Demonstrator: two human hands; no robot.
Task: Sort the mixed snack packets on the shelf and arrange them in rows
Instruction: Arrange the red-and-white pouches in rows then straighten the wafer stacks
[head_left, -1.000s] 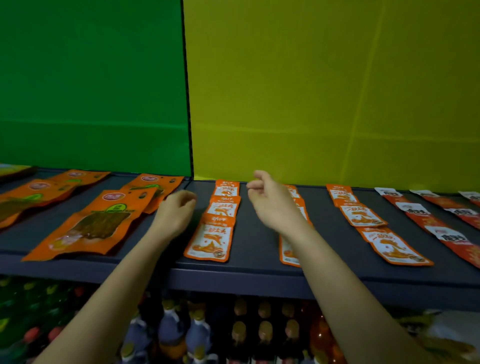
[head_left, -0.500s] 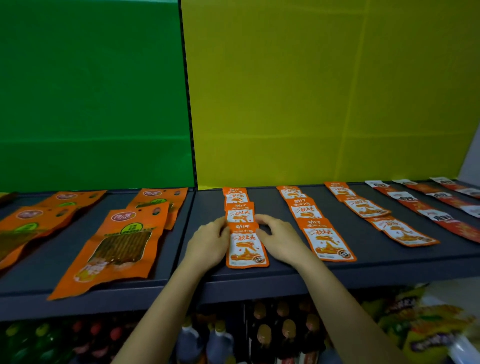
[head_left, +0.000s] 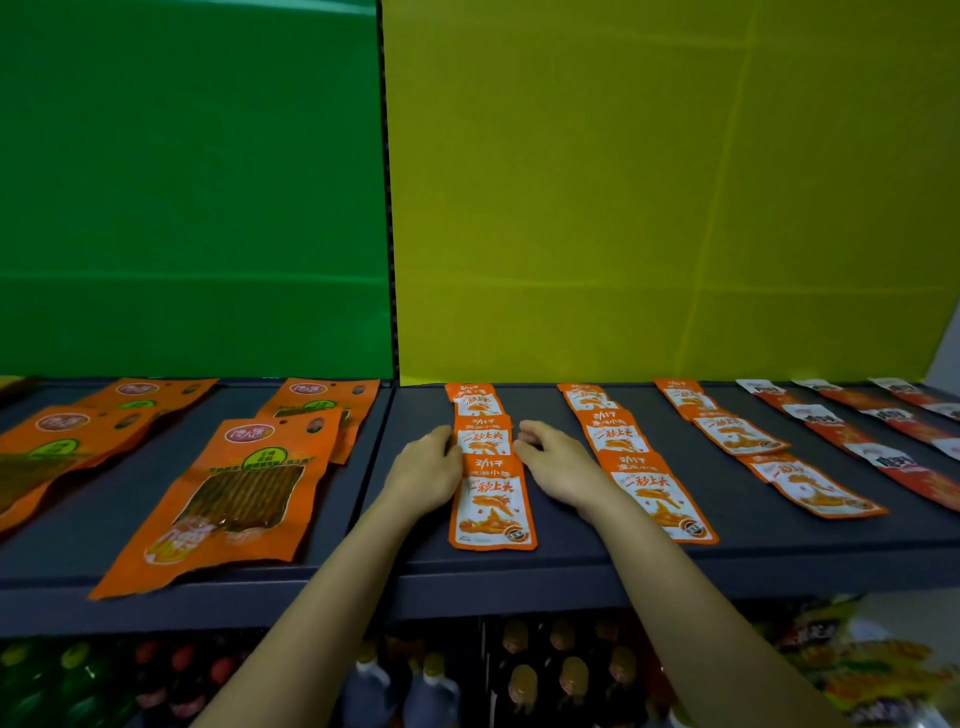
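Both hands are down on the dark grey shelf (head_left: 571, 566), bracketing one row of small orange-and-white snack packets (head_left: 483, 441).

- Left hand (head_left: 426, 467): on the left side of the row, fingertips touching the left edge of the middle packet. Fingers loosely curled, palm down, nothing gripped.
- Right hand (head_left: 558, 465): on the right side of the same row, fingers spread and slightly curled, tips at the right edge of the middle packet. Also holding nothing, just pressing against the edges.
- That row: three packets visible, lying flat, overlapping front to back. The nearest small orange packet (head_left: 492, 501) sits between the two wrists, close to the front lip of the shelf.
- Second row of the same small orange packets (head_left: 621, 439) just right of the right forearm, overlapped the same way, angled slightly outward.
- Third row of small orange packets (head_left: 737, 434) further right, apart from the second.
- Far right: rows of long red packets with white ends (head_left: 878, 457), lying flat.
- Left section: large orange pouches with a clear window showing brown sticks (head_left: 234, 488), one at the front and another behind it. More large orange pouches (head_left: 62, 447) at the far left, overlapping.
- Back wall: green panel (head_left: 192, 182) behind the left section, yellow panel (head_left: 670, 182) behind the right.
- Below the shelf: bottles (head_left: 571, 675), dim, details unclear.
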